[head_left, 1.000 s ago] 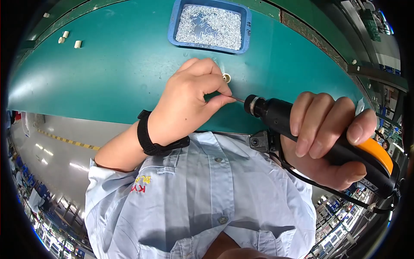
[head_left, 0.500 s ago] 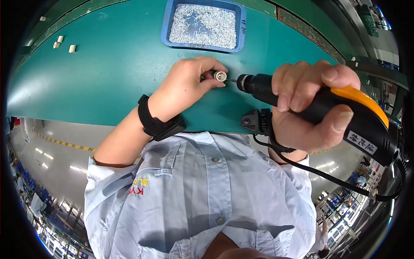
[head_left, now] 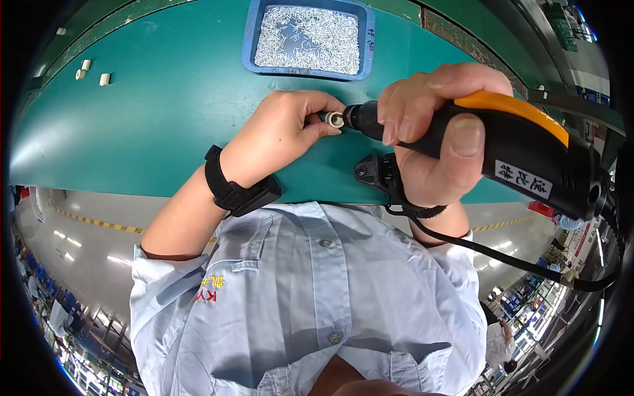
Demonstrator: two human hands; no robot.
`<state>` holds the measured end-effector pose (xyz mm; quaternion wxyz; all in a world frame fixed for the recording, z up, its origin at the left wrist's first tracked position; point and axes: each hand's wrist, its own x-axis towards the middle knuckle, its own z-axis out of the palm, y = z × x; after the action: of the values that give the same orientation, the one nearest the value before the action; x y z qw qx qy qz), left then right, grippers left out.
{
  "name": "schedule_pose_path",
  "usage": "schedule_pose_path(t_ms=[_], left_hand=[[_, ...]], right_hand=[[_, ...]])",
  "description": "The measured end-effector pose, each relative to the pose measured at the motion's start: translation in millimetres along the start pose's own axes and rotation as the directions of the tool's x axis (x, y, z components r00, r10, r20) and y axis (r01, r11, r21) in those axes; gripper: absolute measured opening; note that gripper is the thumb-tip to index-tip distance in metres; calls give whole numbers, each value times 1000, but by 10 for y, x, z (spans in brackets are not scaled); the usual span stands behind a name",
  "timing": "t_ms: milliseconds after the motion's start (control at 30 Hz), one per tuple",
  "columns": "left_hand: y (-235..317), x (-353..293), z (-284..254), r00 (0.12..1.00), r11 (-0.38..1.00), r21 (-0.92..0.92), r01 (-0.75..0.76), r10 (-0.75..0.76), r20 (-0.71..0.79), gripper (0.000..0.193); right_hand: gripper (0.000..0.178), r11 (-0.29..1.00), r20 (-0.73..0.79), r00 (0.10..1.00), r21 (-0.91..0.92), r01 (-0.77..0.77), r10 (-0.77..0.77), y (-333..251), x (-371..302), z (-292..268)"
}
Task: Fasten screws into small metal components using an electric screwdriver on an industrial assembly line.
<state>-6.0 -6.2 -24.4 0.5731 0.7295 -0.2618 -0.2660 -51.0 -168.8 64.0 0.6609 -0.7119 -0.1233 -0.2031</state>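
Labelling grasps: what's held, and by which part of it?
Left hand: small pale cylinder, pinched by its side. Right hand: black power screwdriver, gripped around its body.

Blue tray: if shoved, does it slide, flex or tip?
The tray would probably slide rather than tip: it looks broad and shallow on the table. Its thick-looking rim suggests it's fairly stiff. The small silvery bits lie loose inside, so they'd likely shift with a hard push.

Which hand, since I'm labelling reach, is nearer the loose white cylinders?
Left: the left hand lies right of the cylinders, pinching a small part; the right hand is farther right, gripping a power tool.
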Motion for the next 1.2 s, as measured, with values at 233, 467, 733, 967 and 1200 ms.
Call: schedule_pose_path(t_ms=[233, 467, 733, 967, 1200], left_hand=[[102, -11, -44, 999, 994, 110, -26, 30, -38, 22], [75, -54, -61, 996, 987, 138, -86, 91, -26, 18], [429, 669, -851, 924, 925, 303, -228, 304, -233, 20], [-114, 1700, -1853, 859, 778, 628, 28, 303, -413, 28], [-16, 1655, -2467, 109, 819, 459, 345, 451, -886, 51]], right_hand=[[37, 995, 77, 996, -85, 47, -41, 83, 76, 29], [39, 998, 81, 995, -24, 58, -56, 135, 117, 98], [38, 840, -194, 935, 413, 351, -296, -376, -57, -366], [34, 928, -213, 952, 257, 270, -218, -240, -125, -260], [37, 970, -322, 934, 127, 205, -155, -141, -138, -451]])
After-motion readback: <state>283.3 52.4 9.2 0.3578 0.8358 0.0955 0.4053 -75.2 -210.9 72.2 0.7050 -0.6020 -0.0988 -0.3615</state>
